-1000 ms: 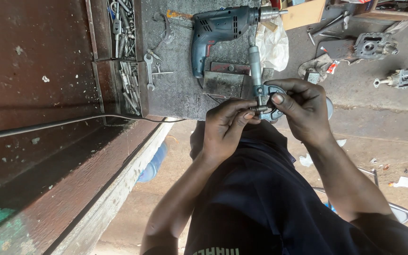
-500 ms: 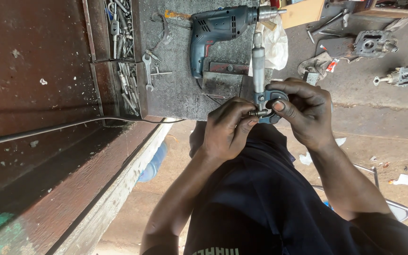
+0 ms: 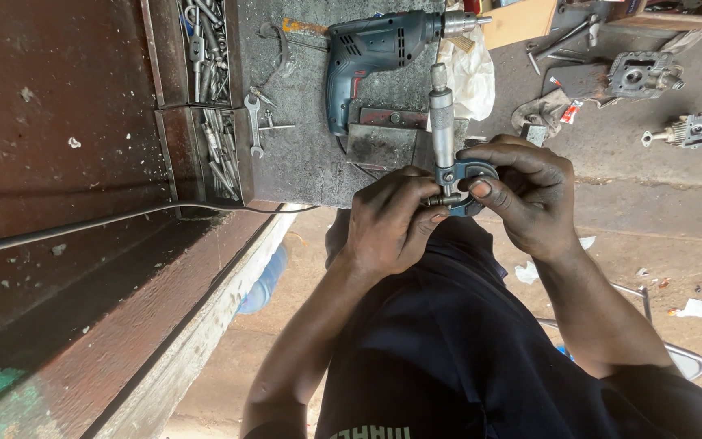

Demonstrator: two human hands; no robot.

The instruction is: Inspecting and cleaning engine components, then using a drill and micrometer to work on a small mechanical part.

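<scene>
You're pinching small metal pin (image 3: 442,198) w/ L hand (image 3: 392,223), R hand (image 3: 522,199) gripping micrometer (image 3: 448,154) frame — keep pin square btwn anvils.

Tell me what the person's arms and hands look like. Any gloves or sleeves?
No gloves: both the left hand and the right hand are bare. The forearms are bare too, with no sleeves, watch or rings showing. The person's dark navy clothing shows below them.

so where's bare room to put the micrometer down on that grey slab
The barest patch of the grey slab lies between the loose spanner and the electric drill, running down to the near edge. The flat metal block crowds the right side, and the tool tray is full. The concrete floor right of the hands is fairly bare.
</scene>
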